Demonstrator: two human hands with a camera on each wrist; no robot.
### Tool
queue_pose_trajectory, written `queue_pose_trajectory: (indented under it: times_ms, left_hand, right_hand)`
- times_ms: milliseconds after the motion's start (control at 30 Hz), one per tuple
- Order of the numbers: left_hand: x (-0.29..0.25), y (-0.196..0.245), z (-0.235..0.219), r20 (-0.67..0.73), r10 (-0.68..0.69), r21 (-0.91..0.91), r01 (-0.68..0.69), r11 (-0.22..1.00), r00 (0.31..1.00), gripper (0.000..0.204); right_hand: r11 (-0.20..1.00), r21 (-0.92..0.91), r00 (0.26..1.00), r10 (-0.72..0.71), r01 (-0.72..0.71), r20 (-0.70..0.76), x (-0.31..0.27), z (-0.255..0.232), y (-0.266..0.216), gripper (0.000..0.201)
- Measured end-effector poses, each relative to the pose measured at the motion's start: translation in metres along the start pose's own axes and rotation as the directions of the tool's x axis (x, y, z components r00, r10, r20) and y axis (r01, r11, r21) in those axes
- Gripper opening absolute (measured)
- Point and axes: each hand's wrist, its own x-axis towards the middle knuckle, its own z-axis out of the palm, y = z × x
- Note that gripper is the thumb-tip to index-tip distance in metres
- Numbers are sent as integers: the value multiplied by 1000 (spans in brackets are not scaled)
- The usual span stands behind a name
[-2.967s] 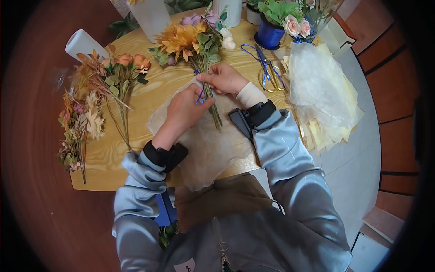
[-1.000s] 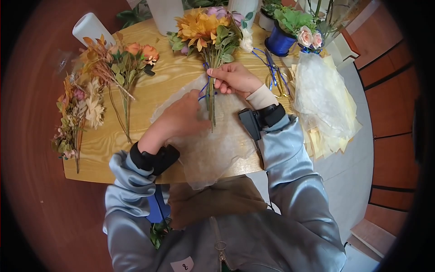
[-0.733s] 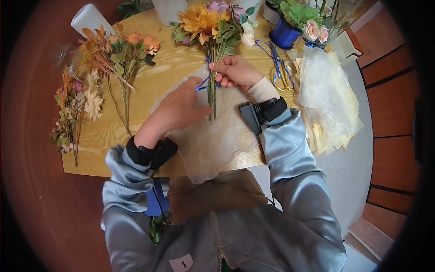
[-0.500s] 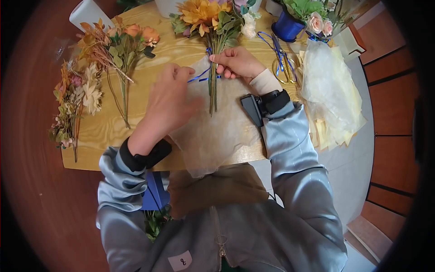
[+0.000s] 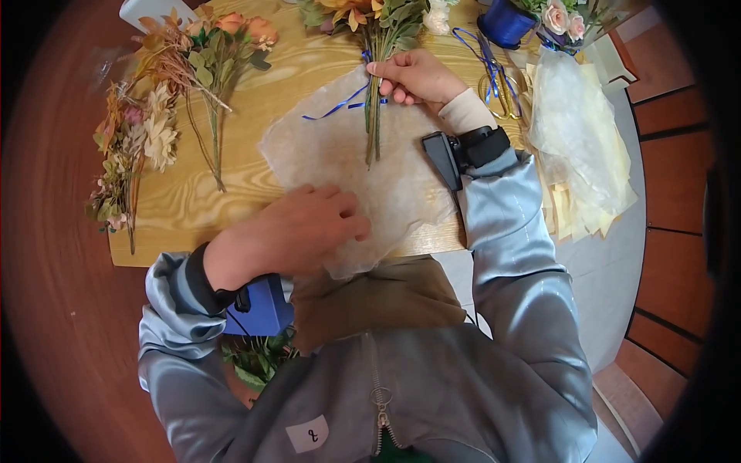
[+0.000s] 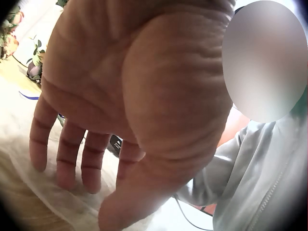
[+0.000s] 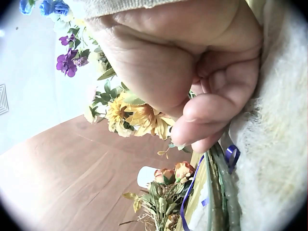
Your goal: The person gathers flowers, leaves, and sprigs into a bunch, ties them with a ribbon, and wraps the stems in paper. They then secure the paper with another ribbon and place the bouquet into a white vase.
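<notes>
In the head view my right hand [image 5: 421, 77] pinches the stems [image 5: 373, 127] of a bouquet of artificial flowers [image 5: 390, 27], its blooms toward the far edge. A thin blue ribbon [image 5: 336, 110] is round the stems, one tail trailing left. Close up, the right wrist view has curled fingers on the green stems [image 7: 219, 192], with the ribbon [image 7: 187, 197] beside them. My left hand [image 5: 285, 231] holds nothing; it hovers palm down over the near part of a pale, translucent wrapping sheet [image 5: 409, 170]. From the left wrist its fingers [image 6: 70, 159] look loosely extended and spread.
Orange artificial flowers [image 5: 212, 73] and a cream-and-pink bunch [image 5: 139, 147] lie on the left, near a white vase [image 5: 158, 11]. On the right are a blue ribbon spool [image 5: 505, 23], gold-handled scissors [image 5: 500, 96] and stacked wrapping sheets [image 5: 575, 135]. The table's front edge [image 5: 432, 245] is close.
My left hand has left the ribbon at the stems and come back toward the table's front edge. The ribbon tail now stretches out leftward. My right hand keeps its grip on the stems.
</notes>
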Motion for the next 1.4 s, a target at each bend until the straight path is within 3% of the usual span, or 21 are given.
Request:
queue_pose_trajectory:
  times_ms: [133,333,433,500,533,600,633,700,767,867,1000,1067,1100,1167,1200,1267,1300,1367,1400]
  left_hand:
    - [1,-5,4,18,-26,60,25,998,1000,28]
    - [4,-15,6,25,33,154,-36,987,999,11]
    - [5,-20,2,-58,69,101,-63,993,996,7]
    - [9,-22,-11,-51,36,-120,-42,992,998,7]
    - [10,-23,-19,-54,38,-118,-44,992,998,7]
    - [13,-25,-34,-202,23,-266,-78,961,979,7]
    - [15,-28,-40,-205,25,-264,-80,961,978,7]
    - [22,-36,-50,-196,-146,-508,27,861,970,7]
    - [33,-50,-51,-281,-152,-518,-16,855,948,4]
    - [48,-64,-56,-200,-334,-735,84,673,921,6]
    - [64,-79,-48,-230,-425,-738,128,663,875,9]
    - [69,-81,-44,-172,-507,-812,170,559,844,11]
    - [70,-82,-44,-172,-504,-810,169,562,846,11]
    - [71,-80,-46,-153,-640,-871,203,447,753,15]
    - [70,-80,-48,-150,-637,-870,206,448,756,15]
    - [64,-81,-51,-22,-581,-920,211,330,814,20]
    - [65,-79,-50,-20,-581,-920,212,330,814,20]
    - [68,-74,-45,-211,-485,-784,149,602,849,18]
    - [70,-77,-43,-213,-485,-784,148,602,848,18]
  right_hand:
    - [1000,-4,1000,-4,4,5,-1,0,-1,25]
    - [1000,12,1000,5,-5,-2,-4,1,-4,24]
    - [999,38,1000,9,-9,15,-3,0,-3,24]
    - [999,47,1000,16,-17,20,-2,0,-2,24]
    - [999,45,1000,14,-15,18,-2,0,-2,24]
    - [999,42,1000,15,-16,21,-3,0,-2,24]
    - [999,39,1000,13,-14,20,-3,0,-2,24]
    - [998,54,1000,18,-19,21,-2,0,-2,25]
    - [998,53,1000,15,-16,20,-2,0,-1,25]
    - [995,91,999,-40,39,2,8,1,13,25]
    - [989,125,997,-76,77,-14,17,-1,23,26]
    - [992,111,999,-51,52,-9,11,0,15,25]
    - [995,99,1000,-22,22,0,8,0,11,25]
    - [997,77,1000,-21,21,3,8,-2,10,25]
    - [998,52,1000,-20,19,9,8,-2,10,24]
    - [998,68,1000,-12,11,14,4,-2,5,24]
    - [997,78,1000,-5,3,24,2,-2,4,24]
    - [997,82,1000,-11,9,21,4,-2,7,25]
    - [996,85,1000,-18,17,17,5,-2,8,25]
